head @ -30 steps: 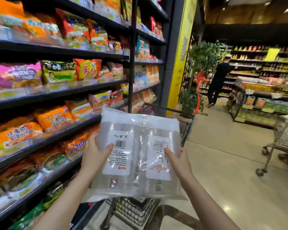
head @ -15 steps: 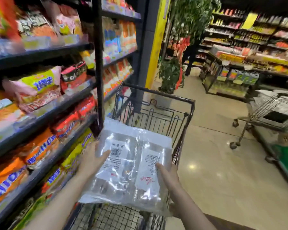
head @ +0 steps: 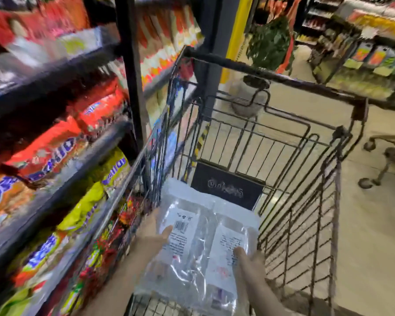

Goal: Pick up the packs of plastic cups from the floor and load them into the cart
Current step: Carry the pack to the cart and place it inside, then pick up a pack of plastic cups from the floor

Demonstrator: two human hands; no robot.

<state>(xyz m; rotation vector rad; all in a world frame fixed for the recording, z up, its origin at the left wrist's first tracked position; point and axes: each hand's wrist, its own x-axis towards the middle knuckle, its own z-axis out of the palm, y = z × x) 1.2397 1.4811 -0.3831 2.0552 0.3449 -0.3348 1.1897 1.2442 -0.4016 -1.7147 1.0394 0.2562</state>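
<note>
Pack of cups (head: 198,245) is low inside the cart (head: 306,192), left hand (head: 153,238) and right hand (head: 249,263) gripping its sides, thumbs on top. Risk: slick wrap (looks loose) slips, pack drops crooked.

Cart (head: 324,169) basket open from above; wire walls bound left, right and far sides. Shelving (head: 55,142) stands just beside its left wall.
</note>
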